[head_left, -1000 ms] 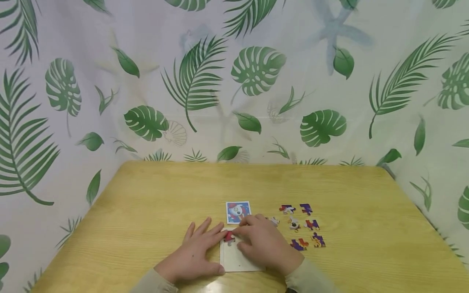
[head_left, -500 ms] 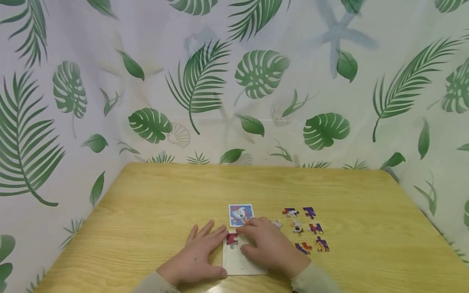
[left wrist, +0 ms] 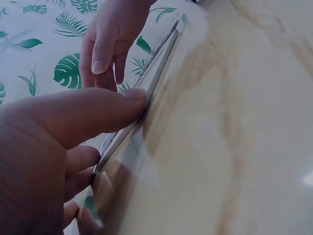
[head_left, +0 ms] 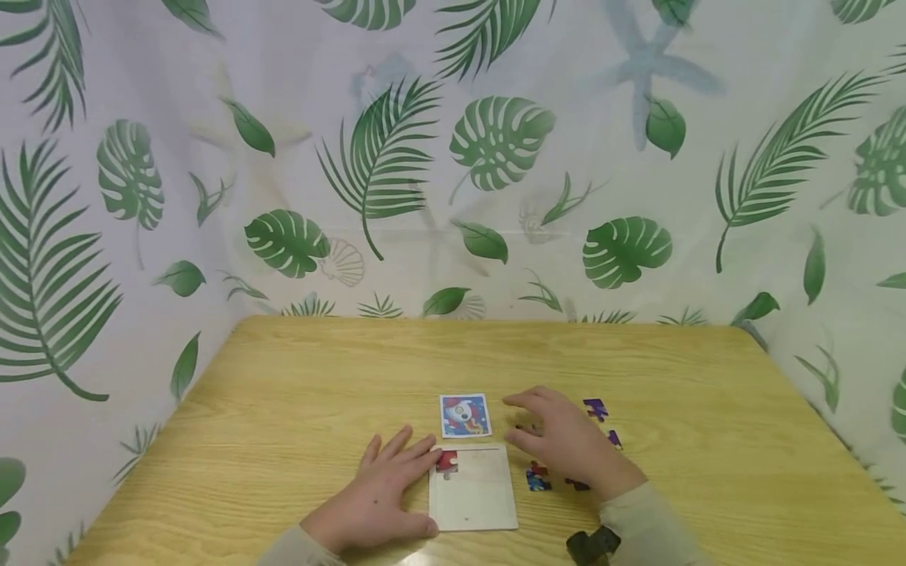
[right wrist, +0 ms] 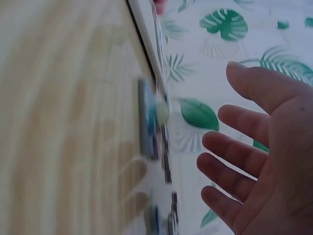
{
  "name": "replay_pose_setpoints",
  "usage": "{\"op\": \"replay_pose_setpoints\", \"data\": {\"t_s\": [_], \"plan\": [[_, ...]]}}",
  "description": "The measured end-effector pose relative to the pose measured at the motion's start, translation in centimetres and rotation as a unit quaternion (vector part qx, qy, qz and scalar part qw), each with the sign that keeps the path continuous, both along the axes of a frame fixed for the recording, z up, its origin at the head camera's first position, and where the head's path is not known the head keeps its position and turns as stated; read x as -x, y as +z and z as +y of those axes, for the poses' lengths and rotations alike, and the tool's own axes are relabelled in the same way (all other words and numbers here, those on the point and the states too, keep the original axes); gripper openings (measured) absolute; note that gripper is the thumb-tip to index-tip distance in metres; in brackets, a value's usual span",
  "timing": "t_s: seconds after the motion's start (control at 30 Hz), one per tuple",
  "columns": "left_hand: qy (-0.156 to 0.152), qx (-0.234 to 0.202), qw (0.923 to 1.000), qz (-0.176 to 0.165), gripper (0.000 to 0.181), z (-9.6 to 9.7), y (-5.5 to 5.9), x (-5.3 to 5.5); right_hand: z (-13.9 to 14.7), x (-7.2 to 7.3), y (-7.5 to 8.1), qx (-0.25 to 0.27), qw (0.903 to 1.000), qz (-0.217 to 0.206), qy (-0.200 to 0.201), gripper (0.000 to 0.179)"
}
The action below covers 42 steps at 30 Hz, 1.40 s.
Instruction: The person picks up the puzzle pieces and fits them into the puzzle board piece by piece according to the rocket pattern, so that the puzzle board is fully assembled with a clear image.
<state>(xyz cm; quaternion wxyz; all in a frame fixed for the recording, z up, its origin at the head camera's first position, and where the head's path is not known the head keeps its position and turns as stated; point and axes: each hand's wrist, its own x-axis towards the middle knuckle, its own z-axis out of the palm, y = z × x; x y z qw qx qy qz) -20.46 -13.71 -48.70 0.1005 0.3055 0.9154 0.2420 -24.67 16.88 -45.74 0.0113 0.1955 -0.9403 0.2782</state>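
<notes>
My left hand (head_left: 375, 499) lies at the left side of a pale square puzzle board (head_left: 473, 503), fingers spread on the table. Its index fingertip touches the top left corner and its thumb the lower left; the left wrist view has the thumb (left wrist: 112, 112) against the board's edge. A red puzzle piece (head_left: 447, 461) sits in the board's top left corner. My right hand (head_left: 566, 440) hovers over loose puzzle pieces right of the board, hiding some. In the right wrist view its fingers (right wrist: 230, 147) are spread and hold nothing.
Behind the board lies a small picture card (head_left: 465, 415) with a white cartoon animal. Uncovered loose pieces include a purple one (head_left: 595, 409) and a blue and red one (head_left: 539, 476). A leaf-print curtain (head_left: 396, 157) stands behind the wooden table (head_left: 318, 369).
My right hand has left the red piece and moved right, off the board and over the loose pieces. The red piece stays in the corner; my left hand keeps its place.
</notes>
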Motion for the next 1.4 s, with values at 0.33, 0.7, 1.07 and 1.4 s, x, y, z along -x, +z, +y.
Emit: {"op": "replay_pose_setpoints", "data": {"t_s": [0.33,0.7,1.07,1.4], "plan": [[-0.001,0.004,1.0,0.004,0.092,0.1,-0.1,-0.1,5.1,1.5,-0.5,0.003,0.999,0.002,-0.044,0.054],[-0.002,0.006,1.0,0.002,0.093,0.1,-0.2,0.1,9.3,2.1,-1.1,0.004,0.9973,-0.009,-0.072,0.052],[-0.001,0.009,0.9999,0.004,0.093,0.0,0.0,-0.1,9.7,2.8,-2.7,0.008,0.9981,-0.006,-0.061,0.047],[-0.002,0.009,0.9999,0.012,0.093,0.0,-0.2,-0.1,9.3,2.7,-3.4,-0.002,0.9987,0.028,-0.043,0.041]]}}
